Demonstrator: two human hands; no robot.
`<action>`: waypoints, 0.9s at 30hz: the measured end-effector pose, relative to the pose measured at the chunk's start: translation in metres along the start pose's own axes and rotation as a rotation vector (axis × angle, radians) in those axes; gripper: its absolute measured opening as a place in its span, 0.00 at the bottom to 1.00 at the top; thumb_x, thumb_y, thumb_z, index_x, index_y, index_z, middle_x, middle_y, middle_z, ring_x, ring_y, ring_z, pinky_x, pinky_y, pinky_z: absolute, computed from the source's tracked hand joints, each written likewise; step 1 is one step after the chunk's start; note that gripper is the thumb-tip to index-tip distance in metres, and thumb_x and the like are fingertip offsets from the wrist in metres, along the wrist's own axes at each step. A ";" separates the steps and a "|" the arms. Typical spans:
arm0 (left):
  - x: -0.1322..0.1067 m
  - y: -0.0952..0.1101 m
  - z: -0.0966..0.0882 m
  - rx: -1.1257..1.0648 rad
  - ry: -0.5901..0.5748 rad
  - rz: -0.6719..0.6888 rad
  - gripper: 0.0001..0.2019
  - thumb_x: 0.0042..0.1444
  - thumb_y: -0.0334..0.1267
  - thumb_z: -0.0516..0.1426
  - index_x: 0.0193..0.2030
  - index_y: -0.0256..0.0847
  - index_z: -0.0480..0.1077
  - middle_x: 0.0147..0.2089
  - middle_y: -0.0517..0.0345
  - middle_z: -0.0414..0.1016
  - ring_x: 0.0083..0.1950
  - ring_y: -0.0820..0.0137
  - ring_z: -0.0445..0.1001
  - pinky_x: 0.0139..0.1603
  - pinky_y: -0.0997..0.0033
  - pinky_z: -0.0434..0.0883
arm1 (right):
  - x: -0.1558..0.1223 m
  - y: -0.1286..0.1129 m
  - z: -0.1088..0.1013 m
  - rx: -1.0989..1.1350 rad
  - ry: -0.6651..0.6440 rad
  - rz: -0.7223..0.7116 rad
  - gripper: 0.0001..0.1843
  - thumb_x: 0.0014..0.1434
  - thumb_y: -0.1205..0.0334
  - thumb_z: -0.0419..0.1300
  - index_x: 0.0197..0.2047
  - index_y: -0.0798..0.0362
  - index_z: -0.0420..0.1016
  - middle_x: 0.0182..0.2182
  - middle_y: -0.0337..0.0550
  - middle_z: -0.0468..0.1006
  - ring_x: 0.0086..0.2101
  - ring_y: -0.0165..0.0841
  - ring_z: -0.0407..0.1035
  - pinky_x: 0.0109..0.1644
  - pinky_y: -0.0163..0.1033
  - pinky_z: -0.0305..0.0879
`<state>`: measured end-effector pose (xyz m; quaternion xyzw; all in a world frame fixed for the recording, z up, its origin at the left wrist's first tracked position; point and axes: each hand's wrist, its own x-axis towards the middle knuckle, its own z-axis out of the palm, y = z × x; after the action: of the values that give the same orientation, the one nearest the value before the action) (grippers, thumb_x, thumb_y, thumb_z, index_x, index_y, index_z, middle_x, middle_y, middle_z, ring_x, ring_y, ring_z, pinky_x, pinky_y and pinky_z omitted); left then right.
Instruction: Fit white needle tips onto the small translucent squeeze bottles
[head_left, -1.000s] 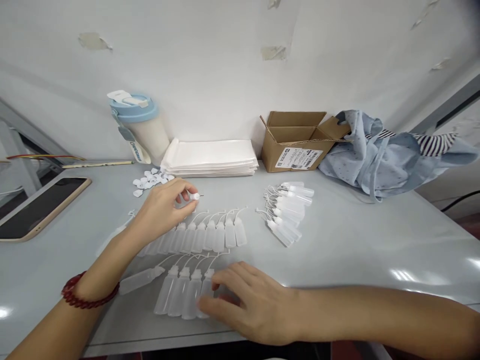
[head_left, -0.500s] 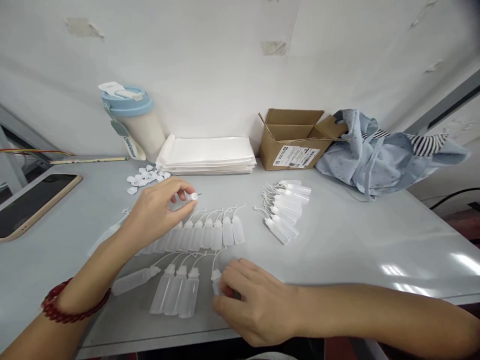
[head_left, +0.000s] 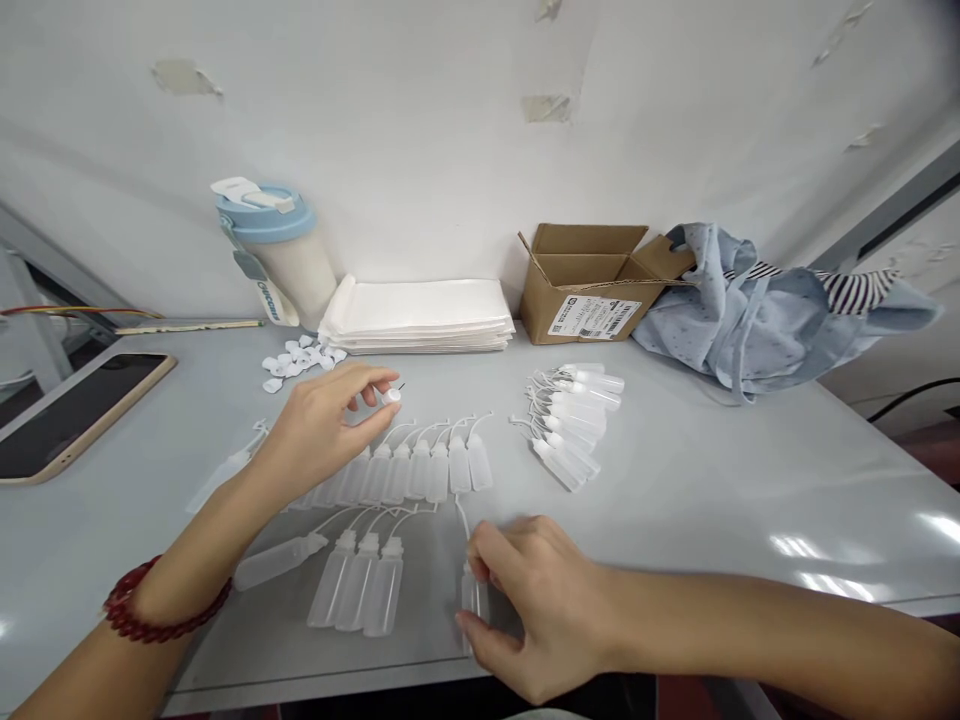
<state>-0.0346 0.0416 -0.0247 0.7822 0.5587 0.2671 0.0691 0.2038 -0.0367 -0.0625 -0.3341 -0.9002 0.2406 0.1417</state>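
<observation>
My left hand (head_left: pixel 330 420) pinches a small white cap (head_left: pixel 391 397) with a thin dark needle sticking out of it, above the back row of bottles. My right hand (head_left: pixel 536 610) rests at the table's front with thumb and fingers around a small clear squeeze bottle (head_left: pixel 474 595); part of that bottle is hidden. A thin tail rises from its neck. Three similar bottles (head_left: pixel 360 585) lie side by side to its left, and another bottle (head_left: pixel 274 562) slants beside them. The back row of bottles (head_left: pixel 420 470) runs partly behind my left forearm.
Several bottles with caps (head_left: pixel 577 420) lie grouped at right centre. Loose white caps (head_left: pixel 296 360) sit near a stack of white envelopes (head_left: pixel 420 315). Around them are a tumbler (head_left: pixel 289 260), an opened cardboard box (head_left: pixel 581 290), a blue cloth bag (head_left: pixel 735 320) and a phone (head_left: pixel 82 415).
My right hand has shifted right, and the bottle with it, away from the three bottles. My left hand keeps its pinch on the cap. The view has tilted slightly.
</observation>
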 end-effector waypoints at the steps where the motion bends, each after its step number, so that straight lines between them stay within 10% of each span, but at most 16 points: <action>1: 0.000 0.000 0.001 -0.003 -0.002 0.010 0.11 0.56 0.39 0.55 0.45 0.39 0.72 0.38 0.56 0.74 0.35 0.69 0.70 0.32 0.73 0.66 | 0.000 -0.001 -0.003 -0.018 -0.041 0.045 0.13 0.48 0.56 0.54 0.34 0.57 0.67 0.15 0.34 0.63 0.15 0.27 0.46 0.22 0.35 0.47; 12: -0.002 -0.002 0.005 -0.014 -0.018 0.062 0.11 0.58 0.41 0.54 0.40 0.37 0.73 0.35 0.55 0.75 0.35 0.68 0.72 0.28 0.73 0.66 | 0.003 -0.012 -0.021 -0.087 -0.177 0.226 0.13 0.47 0.55 0.55 0.19 0.55 0.67 0.14 0.37 0.66 0.16 0.24 0.40 0.22 0.34 0.38; 19: -0.001 0.002 0.007 -0.057 -0.063 -0.033 0.15 0.56 0.44 0.54 0.45 0.38 0.73 0.39 0.54 0.77 0.35 0.66 0.72 0.29 0.71 0.68 | 0.005 -0.004 -0.016 -0.198 -0.186 0.052 0.15 0.49 0.55 0.55 0.19 0.56 0.71 0.12 0.39 0.67 0.15 0.25 0.37 0.21 0.36 0.36; 27: -0.003 0.011 -0.007 -0.295 -0.192 -0.209 0.11 0.54 0.47 0.58 0.37 0.42 0.73 0.39 0.55 0.77 0.37 0.65 0.75 0.32 0.71 0.71 | -0.002 0.016 -0.026 0.198 0.224 -0.044 0.10 0.49 0.62 0.55 0.19 0.53 0.63 0.12 0.35 0.65 0.14 0.23 0.55 0.18 0.29 0.51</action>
<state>-0.0293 0.0334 -0.0154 0.7232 0.5824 0.2617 0.2632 0.2250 -0.0189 -0.0488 -0.3236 -0.8576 0.2863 0.2789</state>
